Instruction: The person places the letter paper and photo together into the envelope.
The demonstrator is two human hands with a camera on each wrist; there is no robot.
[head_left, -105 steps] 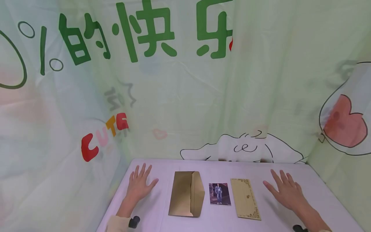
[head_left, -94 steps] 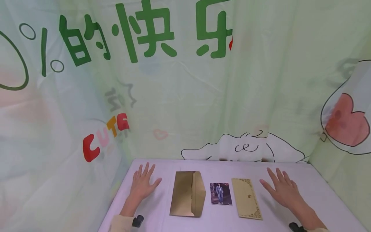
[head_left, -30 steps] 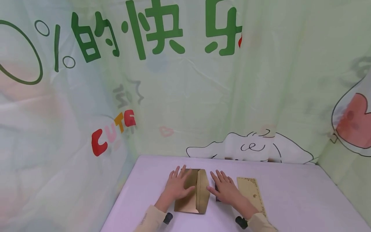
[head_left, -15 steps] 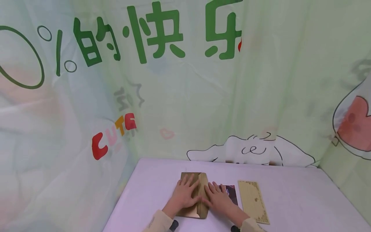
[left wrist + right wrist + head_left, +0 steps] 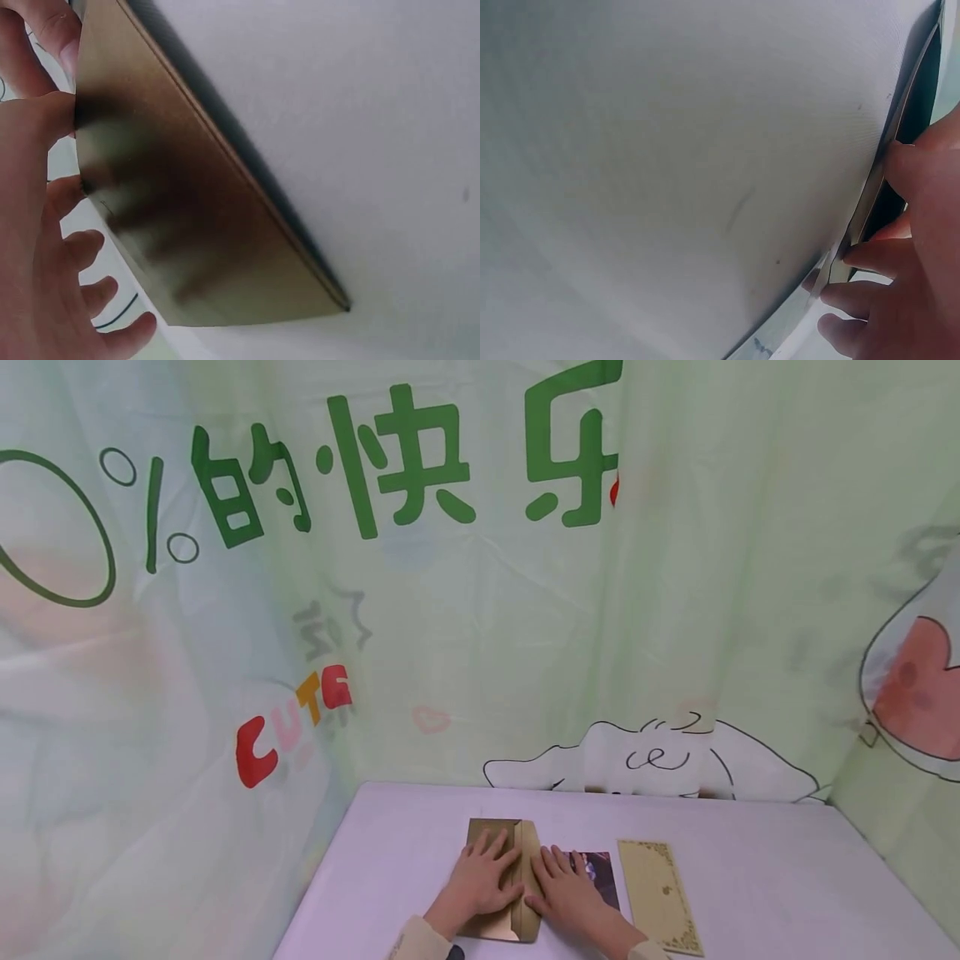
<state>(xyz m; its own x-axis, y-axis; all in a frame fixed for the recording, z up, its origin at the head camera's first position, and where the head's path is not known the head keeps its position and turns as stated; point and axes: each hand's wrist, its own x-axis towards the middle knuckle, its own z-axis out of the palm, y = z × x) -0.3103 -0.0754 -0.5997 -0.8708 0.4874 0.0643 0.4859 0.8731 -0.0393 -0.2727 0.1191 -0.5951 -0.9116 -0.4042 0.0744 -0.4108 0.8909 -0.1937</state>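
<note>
A gold-brown envelope (image 5: 513, 871) lies on the table with its flap (image 5: 529, 842) spread out to the right. My left hand (image 5: 480, 881) rests over the envelope's body, fingers spread. In the left wrist view, its fingertips reach the far edge of the envelope (image 5: 195, 187). My right hand (image 5: 567, 893) touches the flap's outer edge with thumb and fingertips, fingers fairly straight. The right wrist view shows those fingers along the envelope's edge (image 5: 881, 180), beside a dark gap. A photo (image 5: 600, 872) of a standing person is partly covered by my right hand.
Right of the photo lies a tan card (image 5: 662, 895) with ornate brown corners. A pale lilac cloth covers the table (image 5: 772, 877). Printed curtains (image 5: 480, 635) hang behind it and at both sides.
Both hands came inward from the table's sides, the left onto the envelope, the right over the photo to the flap. Over the last half second they stay nearly still there.
</note>
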